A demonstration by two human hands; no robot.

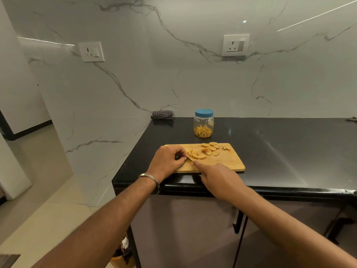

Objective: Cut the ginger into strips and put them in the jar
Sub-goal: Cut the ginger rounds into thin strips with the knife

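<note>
Ginger strips being cut on a wooden board.
A knife is gripped by the right hand; left hand is curled, pinching something small. The strips look light, firm, best pinched in clusters.

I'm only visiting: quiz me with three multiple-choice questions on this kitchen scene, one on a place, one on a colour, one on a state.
1. The jar stands
A. behind the cutting board
B. on the floor
C. on the board

2. The jar's lid is
A. red
B. blue
C. black

3. The jar is
A. lying on its side
B. open
C. closed, with ginger strips inside

Answers:
1 A: it stands on the counter beyond the board.
2 B: the lid is blue.
3 C: the lid is on and strips show through the clear wall.
</note>
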